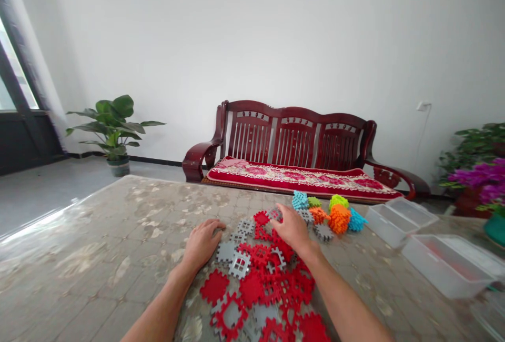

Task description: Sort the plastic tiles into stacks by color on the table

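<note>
Red and grey toothed plastic building tiles, such as a red tile (215,287) and a grey window tile (240,264), lie in a loose, overlapping spread on the table. My left hand (202,241) rests at the left edge of this spread, near a flat grey tile (226,252). Its fingers are stretched forward on the tablecloth and hold nothing. At the far end of the spread, my right hand (292,230) has its thumb and forefinger around a small grey tile (273,213). The palm covers part of the tiles under it.
Stacked blue tiles (300,200), orange tiles (339,219) and green ones stand beyond my right hand. Clear plastic boxes (450,265) sit at the right, near a pot of purple flowers (479,180). A wooden bench (298,137) is behind the patterned table (118,258).
</note>
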Demonstrator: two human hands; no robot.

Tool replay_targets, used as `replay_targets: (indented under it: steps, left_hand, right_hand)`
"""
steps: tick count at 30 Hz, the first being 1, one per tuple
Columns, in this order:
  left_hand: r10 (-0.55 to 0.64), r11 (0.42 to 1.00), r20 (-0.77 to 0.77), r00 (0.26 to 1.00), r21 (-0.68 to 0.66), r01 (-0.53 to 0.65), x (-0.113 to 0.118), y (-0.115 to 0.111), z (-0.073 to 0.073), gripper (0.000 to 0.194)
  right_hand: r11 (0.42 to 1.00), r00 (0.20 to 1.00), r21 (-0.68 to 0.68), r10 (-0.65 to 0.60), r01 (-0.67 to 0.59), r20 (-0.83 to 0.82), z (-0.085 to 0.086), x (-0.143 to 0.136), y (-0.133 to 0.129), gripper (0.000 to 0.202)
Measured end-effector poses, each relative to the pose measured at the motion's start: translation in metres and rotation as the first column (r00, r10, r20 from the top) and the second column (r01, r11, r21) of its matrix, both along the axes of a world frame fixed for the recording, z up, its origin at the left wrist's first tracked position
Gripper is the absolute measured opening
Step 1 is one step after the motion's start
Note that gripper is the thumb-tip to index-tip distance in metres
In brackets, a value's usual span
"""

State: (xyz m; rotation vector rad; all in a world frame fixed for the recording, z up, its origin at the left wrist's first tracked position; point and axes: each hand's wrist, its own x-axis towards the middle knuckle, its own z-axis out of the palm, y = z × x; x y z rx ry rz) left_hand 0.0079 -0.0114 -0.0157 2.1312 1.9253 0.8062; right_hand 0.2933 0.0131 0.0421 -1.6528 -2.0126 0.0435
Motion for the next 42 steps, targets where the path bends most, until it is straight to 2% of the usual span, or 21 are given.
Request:
replay_targets:
  steps: [4,7,10,14,18,22,24,26,29,35,42]
  left_hand:
    - [-0.001,1.000,-0.007,1.000,-0.005,0.001,0.000,0.001,-0.002,0.035]
    - [0.000,1.000,0.004,1.000,-0.007,0.000,-0.001,0.002,-0.004,0.035]
    - [-0.004,1.000,-0.001,1.000,-0.011,0.004,-0.001,0.002,-0.004,0.034]
    - [-0.004,1.000,-0.022,1.000,-0.023,0.004,-0.001,0.002,-0.004,0.035]
    - [-0.003,1.000,-0.028,1.000,-0.025,0.002,-0.001,0.002,-0.004,0.035]
    - [-0.006,1.000,-0.023,1.000,-0.016,0.005,0.000,0.001,-0.003,0.034]
    - [-0.006,1.000,-0.019,1.000,-0.013,0.006,0.000,0.001,-0.003,0.035]
    - [-0.007,1.000,-0.017,1.000,-0.010,0.006,0.000,0.001,-0.003,0.035]
    - [-0.005,1.000,-0.008,1.000,0.003,0.005,0.000,0.001,-0.004,0.034]
    - [0.002,1.000,-0.011,1.000,0.001,-0.002,0.000,0.001,-0.004,0.034]
    - [-0.001,1.000,-0.018,1.000,-0.015,0.001,0.001,-0.001,-0.002,0.035]
  right_hand:
    - [0.984,0.987,0.078,-0.159,0.162,-0.034,0.019,0.051,-0.001,0.050]
    - [0.960,0.960,0.022,-0.279,0.279,0.025,0.028,0.082,0.002,0.047]
    - [0.944,0.939,-0.012,-0.327,0.330,0.103,0.033,0.091,0.004,0.045]
    - [0.936,0.931,-0.077,-0.329,0.343,0.157,0.034,0.084,0.004,0.048]
    - [0.950,0.952,-0.117,-0.274,0.290,0.137,0.030,0.082,0.004,0.057]
    - [0.972,0.976,-0.094,-0.211,0.216,0.056,0.028,0.098,0.008,0.059]
    - [0.991,0.992,-0.069,-0.113,0.117,0.055,0.029,0.109,0.013,0.062]
    - [0.997,0.993,-0.071,0.018,-0.010,0.114,0.031,0.118,0.019,0.076]
    - [0.978,0.958,-0.159,0.173,-0.138,0.231,0.035,0.120,0.028,0.094]
    - [0.926,0.884,-0.345,0.285,-0.154,0.371,0.041,0.108,0.042,0.106]
    - [0.918,0.841,-0.362,0.319,-0.160,0.437,0.031,0.105,0.053,0.105]
